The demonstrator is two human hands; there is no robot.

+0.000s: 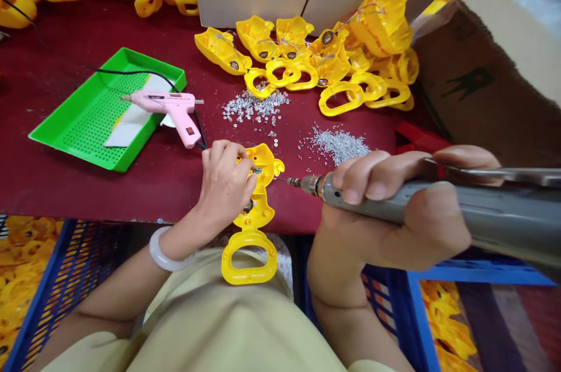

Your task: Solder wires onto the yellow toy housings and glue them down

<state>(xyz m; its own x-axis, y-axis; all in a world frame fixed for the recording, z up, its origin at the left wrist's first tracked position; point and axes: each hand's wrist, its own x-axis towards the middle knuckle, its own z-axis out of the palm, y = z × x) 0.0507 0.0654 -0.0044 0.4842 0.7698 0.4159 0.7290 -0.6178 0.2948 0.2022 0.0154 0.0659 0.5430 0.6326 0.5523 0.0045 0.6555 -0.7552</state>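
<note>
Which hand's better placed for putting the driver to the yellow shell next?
Right, likely: the right hand grips the gray driver, which already points toward the yellow shell from close by. The left hand is busy at the shell, by the small green board, so it seems better suited to steadying.

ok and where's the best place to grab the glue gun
Probably by the handle, coming from the near right side. The glue gun has its barrel over the tray, nozzle pointing left, while the handle slants down toward the person, outside the tray. Mind the black cord by the handle's lower end.
</note>
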